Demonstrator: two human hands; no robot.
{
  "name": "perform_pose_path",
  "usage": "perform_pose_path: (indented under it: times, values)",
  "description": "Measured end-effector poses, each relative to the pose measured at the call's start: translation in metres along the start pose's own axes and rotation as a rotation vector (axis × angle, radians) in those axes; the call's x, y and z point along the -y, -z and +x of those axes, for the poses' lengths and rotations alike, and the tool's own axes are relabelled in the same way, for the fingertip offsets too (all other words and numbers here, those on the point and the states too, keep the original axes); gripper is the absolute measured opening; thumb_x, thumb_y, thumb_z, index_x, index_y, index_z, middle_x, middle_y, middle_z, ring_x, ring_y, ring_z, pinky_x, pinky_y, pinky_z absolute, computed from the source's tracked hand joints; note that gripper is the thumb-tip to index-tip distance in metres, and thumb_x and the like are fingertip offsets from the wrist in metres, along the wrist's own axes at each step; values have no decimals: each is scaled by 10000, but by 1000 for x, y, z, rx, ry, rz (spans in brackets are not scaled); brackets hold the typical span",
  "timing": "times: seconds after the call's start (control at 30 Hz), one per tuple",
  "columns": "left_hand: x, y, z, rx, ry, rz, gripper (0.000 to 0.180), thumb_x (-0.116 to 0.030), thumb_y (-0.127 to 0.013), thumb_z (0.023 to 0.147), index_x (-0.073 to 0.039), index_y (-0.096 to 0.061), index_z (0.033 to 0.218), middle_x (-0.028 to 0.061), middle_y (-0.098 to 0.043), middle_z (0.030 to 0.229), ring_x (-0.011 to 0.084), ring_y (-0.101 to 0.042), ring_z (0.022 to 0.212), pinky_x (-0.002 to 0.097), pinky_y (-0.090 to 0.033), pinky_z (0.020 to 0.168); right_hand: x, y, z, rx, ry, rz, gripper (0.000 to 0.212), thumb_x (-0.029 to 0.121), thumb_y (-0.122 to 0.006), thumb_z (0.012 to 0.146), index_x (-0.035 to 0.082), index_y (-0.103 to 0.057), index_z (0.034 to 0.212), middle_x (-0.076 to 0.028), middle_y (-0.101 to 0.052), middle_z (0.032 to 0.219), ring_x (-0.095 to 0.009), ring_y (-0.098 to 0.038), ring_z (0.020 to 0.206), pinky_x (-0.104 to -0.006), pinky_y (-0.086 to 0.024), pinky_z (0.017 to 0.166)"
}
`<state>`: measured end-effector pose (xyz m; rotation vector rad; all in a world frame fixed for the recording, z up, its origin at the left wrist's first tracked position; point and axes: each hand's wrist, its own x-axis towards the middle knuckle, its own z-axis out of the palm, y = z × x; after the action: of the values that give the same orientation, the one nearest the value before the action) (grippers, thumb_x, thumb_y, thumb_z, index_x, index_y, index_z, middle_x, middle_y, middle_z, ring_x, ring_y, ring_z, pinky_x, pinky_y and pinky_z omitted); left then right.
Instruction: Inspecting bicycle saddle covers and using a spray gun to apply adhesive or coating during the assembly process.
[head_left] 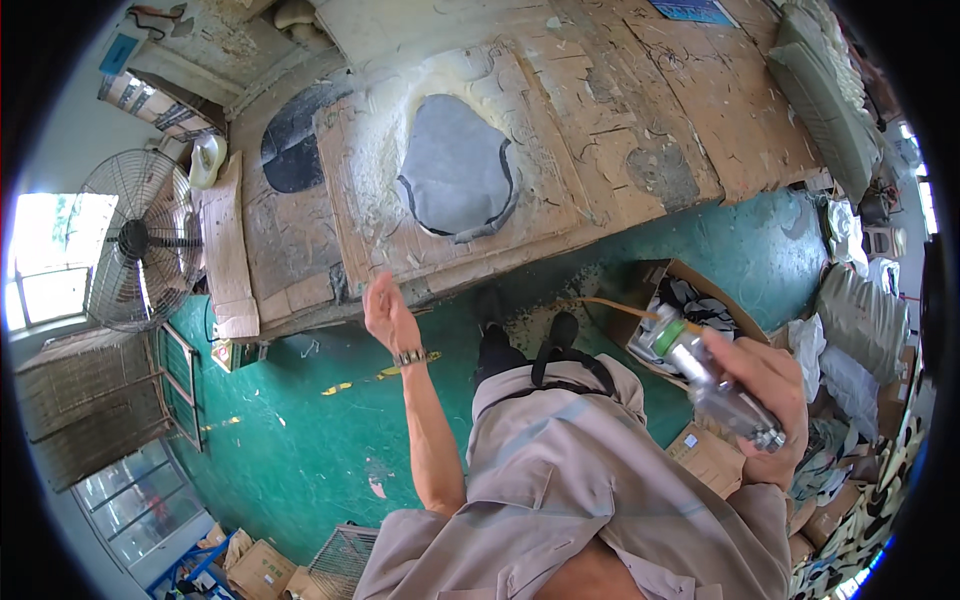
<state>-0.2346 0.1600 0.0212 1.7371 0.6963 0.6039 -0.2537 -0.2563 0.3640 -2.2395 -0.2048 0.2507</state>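
Cardboard-covered bench bears a grey pad | right hand grips a metal tool; left hand is empty, well apart | steady hold likely serves best

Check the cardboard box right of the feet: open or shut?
Open: black-and-white fabric shows inside the cardboard box, with no lid or flap covering it.

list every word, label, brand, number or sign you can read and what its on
No text reads clearly:
Blue sheet: lettering, too small.
Lower-left carton: dark print, blurred.
Lower-right carton: small mark, unreadable.
Tool in right hand: none legible.
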Motion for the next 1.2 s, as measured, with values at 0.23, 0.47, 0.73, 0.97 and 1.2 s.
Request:
perform_pose_path:
  times: [0.23, 0.47, 0.73, 0.97, 1.2]
  values:
    - [-44, -55, 57, 117, -311, 134, 301, 27, -680, 855, -66, -748, 1132, 115, -682, 1231, 276, -666, 1089, 374, -524, 951, -11, 18, -34, -96, -62, 46, 596, 272, -776, 743, -11, -721, 1264, -142, -719, 1033, -231, -661, 882, -309, -488, 824]
    - [-41, -85, 99, 396, -711, 712, 315, -206, -837, 737, -153, -802, 1046, 46, -662, 1301, 291, -500, 1363, 474, -403, 1110, -27, 28, -55, -79, -50, -33, 547, 228, -731, 767, -18, -723, 1255, -143, -706, 1010, -221, -652, 862, -314, -494, 799]
    - [-79, -119, 114, 500, -804, 841, 125, -197, -834, 684, -150, -816, 799, -15, -676, 1104, 220, -578, 1191, 420, -429, 1015, -46, 37, -82, -72, -64, 63, 544, 330, -670, 798, -28, -742, 1201, -116, -666, 857, -238, -617, 773, -340, -454, 741]
    - [-102, -118, 137, 604, -629, 946, 137, -236, -845, 680, -183, -822, 803, -14, -698, 1114, 219, -594, 1186, 394, -448, 1016, -60, 42, -73, -7, 83, -1, 879, 729, -515, 855, -33, -721, 1243, -97, -631, 788, -228, -630, 762, -331, -448, 716]
    - [-129, -146, 159, 815, -506, 1023, 183, -252, -859, 639, -166, -831, 798, 35, -765, 985, 256, -705, 992, 387, -549, 882, -56, 40, -47, 260, 399, -57, 681, 106, -778, 770, -35, -580, 1407, -104, -617, 821, -262, -629, 666, -382, -506, 590]
